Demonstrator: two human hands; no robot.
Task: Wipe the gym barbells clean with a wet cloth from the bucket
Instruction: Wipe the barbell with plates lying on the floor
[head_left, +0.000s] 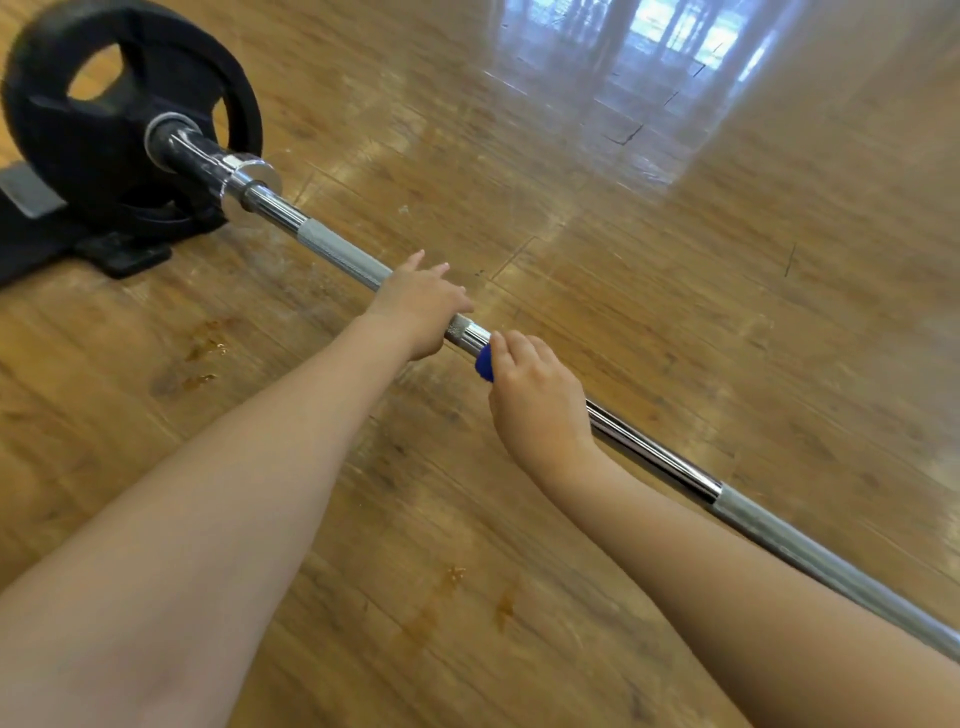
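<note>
A chrome barbell bar (654, 452) runs diagonally from upper left to lower right above the wooden floor. A black weight plate (104, 135) sits on its far left end. My left hand (415, 306) rests over the bar near its middle, fingers stretched forward across it. Just to its right, my right hand (535, 400) grips a blue cloth (484, 364) wrapped against the bar; only a small bunch of the cloth shows beside my fingers. No bucket is in view.
A black stand or mat (67, 244) lies under the plate at the left edge. Wet spots (202, 358) and stains mark the wooden floor (675, 260). Bright window reflections shine on the floor at the top right.
</note>
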